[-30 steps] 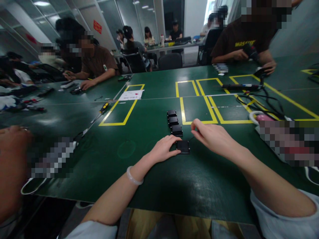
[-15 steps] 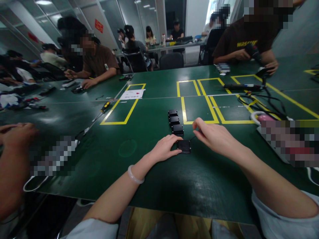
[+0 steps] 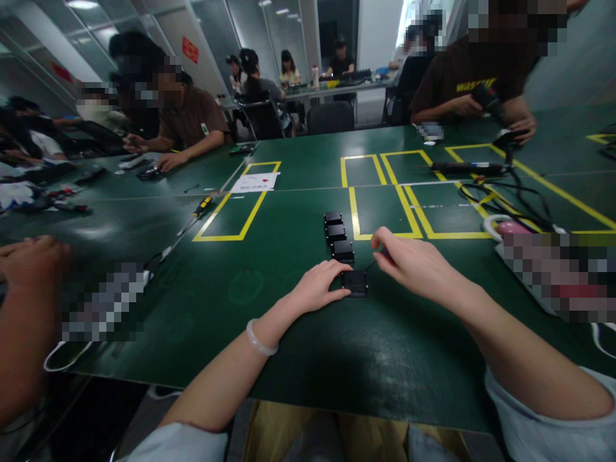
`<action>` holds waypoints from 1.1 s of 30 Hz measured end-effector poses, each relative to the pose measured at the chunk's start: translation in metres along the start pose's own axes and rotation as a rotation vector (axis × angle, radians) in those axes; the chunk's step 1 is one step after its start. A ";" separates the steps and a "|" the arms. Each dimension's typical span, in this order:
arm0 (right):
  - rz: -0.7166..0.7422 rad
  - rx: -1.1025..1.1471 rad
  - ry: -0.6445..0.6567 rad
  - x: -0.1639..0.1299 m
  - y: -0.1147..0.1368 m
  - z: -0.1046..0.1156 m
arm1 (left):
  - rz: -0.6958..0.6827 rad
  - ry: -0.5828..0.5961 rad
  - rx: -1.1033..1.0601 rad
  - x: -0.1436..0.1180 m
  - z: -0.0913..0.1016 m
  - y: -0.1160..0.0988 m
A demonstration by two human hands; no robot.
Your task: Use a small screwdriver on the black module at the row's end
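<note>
- Green bench (image 3: 298,359) marked with yellow tape rectangles (image 3: 382,192).
- White paper sheet (image 3: 253,183) inside the far end of the left yellow rectangle.
- Screwdriver with a yellow-and-black handle (image 3: 201,208) lying just left of that rectangle.
- Black cables (image 3: 505,192) coiled on the right of the bench, near a long dark tool (image 3: 464,167).
- Co-workers in brown shirts seated at the far left (image 3: 190,122) and far right (image 3: 462,77).
- Another person's arm (image 3: 24,308) at the left edge.
- Black office chair (image 3: 330,117) behind the bench.
</note>
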State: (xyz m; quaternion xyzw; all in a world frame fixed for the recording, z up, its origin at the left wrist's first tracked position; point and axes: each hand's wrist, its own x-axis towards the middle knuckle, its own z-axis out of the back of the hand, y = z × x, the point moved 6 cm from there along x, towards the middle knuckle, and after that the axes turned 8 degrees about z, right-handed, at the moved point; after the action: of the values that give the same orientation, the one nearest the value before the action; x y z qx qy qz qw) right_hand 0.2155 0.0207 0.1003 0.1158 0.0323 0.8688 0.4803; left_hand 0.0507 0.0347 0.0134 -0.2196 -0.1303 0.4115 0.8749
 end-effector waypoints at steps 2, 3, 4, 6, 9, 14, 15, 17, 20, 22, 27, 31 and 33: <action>-0.016 -0.015 -0.006 0.000 -0.001 0.000 | 0.001 0.001 0.003 0.000 0.000 0.000; -0.024 -0.030 -0.009 0.001 -0.001 0.000 | 0.002 0.000 0.004 0.000 0.000 0.000; -0.031 -0.048 -0.009 0.001 -0.002 0.000 | 0.002 -0.001 0.004 0.000 0.000 -0.001; -0.036 -0.070 -0.002 0.002 -0.002 -0.001 | 0.002 -0.004 0.001 0.000 0.001 -0.001; -0.021 -0.047 0.006 0.002 -0.002 -0.001 | 0.003 0.000 -0.004 0.000 0.000 -0.001; 0.001 0.010 -0.005 0.000 -0.002 0.002 | 0.003 -0.001 -0.007 0.000 0.000 0.000; -0.002 0.008 -0.006 0.000 -0.002 0.001 | 0.004 -0.003 -0.006 0.000 0.001 0.000; -0.011 -0.015 -0.002 0.001 -0.003 0.000 | 0.006 -0.002 -0.007 0.000 0.001 -0.001; -0.018 -0.049 0.007 0.002 -0.004 -0.001 | 0.006 0.002 -0.007 0.000 0.001 -0.001; -0.005 -0.040 0.009 0.002 -0.004 -0.001 | 0.006 0.002 -0.004 0.000 0.001 -0.001; 0.042 0.002 0.001 0.000 -0.002 0.001 | 0.003 0.004 -0.006 0.000 0.001 -0.001; 0.031 0.001 -0.011 0.001 -0.001 0.001 | 0.003 -0.001 0.000 0.000 0.000 -0.001; 0.014 -0.027 -0.006 0.002 -0.001 -0.001 | 0.004 -0.007 0.006 -0.001 0.001 -0.001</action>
State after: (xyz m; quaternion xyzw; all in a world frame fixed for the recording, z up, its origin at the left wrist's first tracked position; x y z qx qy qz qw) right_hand 0.2156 0.0228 0.0998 0.1121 0.0184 0.8722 0.4757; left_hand 0.0509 0.0337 0.0146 -0.2160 -0.1317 0.4143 0.8743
